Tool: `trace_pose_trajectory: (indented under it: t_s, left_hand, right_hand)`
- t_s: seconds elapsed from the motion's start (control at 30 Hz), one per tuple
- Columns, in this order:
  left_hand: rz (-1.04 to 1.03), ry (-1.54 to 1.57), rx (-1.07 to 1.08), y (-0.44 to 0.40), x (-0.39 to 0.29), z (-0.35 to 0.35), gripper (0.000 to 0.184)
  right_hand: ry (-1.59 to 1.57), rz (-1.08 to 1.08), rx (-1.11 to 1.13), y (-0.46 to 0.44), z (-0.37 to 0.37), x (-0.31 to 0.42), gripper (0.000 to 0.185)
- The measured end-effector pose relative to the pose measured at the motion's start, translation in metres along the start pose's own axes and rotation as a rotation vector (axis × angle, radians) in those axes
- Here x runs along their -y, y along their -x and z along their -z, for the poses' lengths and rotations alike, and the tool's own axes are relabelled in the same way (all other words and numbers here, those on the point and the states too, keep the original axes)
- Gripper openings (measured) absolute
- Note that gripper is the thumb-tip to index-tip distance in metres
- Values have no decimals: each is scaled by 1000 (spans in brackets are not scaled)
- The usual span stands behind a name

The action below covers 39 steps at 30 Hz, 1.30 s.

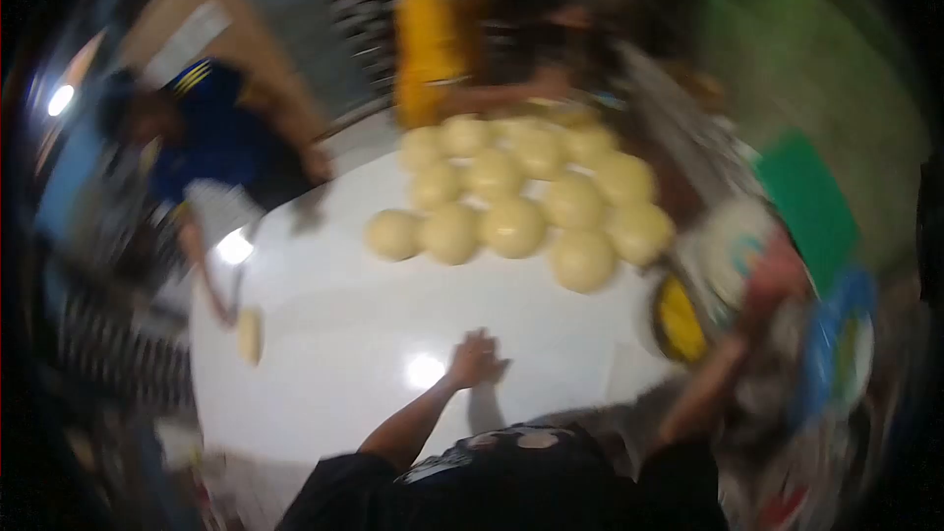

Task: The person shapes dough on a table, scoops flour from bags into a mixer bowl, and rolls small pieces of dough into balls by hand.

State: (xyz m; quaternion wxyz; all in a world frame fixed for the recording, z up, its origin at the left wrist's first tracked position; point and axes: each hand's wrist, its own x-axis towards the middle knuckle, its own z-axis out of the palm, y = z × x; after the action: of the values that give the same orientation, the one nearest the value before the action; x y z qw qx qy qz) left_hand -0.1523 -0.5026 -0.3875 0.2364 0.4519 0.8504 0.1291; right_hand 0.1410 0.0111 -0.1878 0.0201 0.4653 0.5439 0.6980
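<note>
My left hand [476, 358] is over the white table [324, 374] near its front edge, fingers apart, holding nothing. Off to the right, my right hand [772, 275] is blurred at a whitish round container or bag [733, 248]; its fingers cannot be made out. Just left of that arm is a dark-rimmed bowl with something yellow [680, 318] inside. Several round pale-yellow dough balls [513, 226] sit close together on the far right part of the table.
At the left, a person in dark blue [211, 138] has a hand by an elongated dough piece [250, 337]. Another person in yellow [428, 44] stands behind the dough balls. A green panel [806, 206] and a blue object [826, 354] are at the right.
</note>
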Motion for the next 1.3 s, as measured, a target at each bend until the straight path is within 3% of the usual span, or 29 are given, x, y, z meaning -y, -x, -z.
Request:
trace_pose_trajectory:
  t_s: [0.03,0.07,0.1,0.17,0.27,0.33,0.4,0.47,0.53,0.67,0.77,0.87,1.07,1.3]
  left_hand:
    - [-35,45,-86,6,21,-11,53]
    - [-99,101,-127,8,37,-18,49]
    - [-230,93,-193,12,61,-45,43]
    - [-139,262,-188,33,58,-26,41]
    - [95,330,-135,62,44,2,38]
    - [60,299,-326,79,50,-13,36]
    - [67,306,-463,91,55,-30,35]
    - [188,385,-363,110,41,-34,39]
    - [183,382,-385,123,30,-33,40]
    - [276,447,-331,150,20,-29,48]
    - [420,353,-410,167,12,-39,57]
    - [426,421,-507,200,12,-60,63]
    - [628,559,-752,306,-19,-127,63]
    - [925,613,-956,497,-73,-275,59]
  right_hand:
    - [993,20,-70,5,-46,38,53]
    - [1459,-54,75,-24,-30,28,53]
    - [1766,121,214,-34,-26,13,52]
    - [2422,684,312,-56,-16,-18,54]
    - [2345,1104,325,-102,18,-54,53]
    - [2268,1284,256,-115,34,-58,52]
    - [2277,1216,168,-112,32,-49,52]
    - [2288,1151,115,-103,35,-46,52]
    - [2277,1091,78,-95,40,-46,51]
    - [2234,924,15,-87,50,-54,51]
    - [2191,746,-36,-86,71,-61,51]
    - [2117,533,-117,-80,102,-70,50]
    - [1843,78,-365,-30,201,-92,49]
    - [1348,-413,-753,96,346,-145,49]
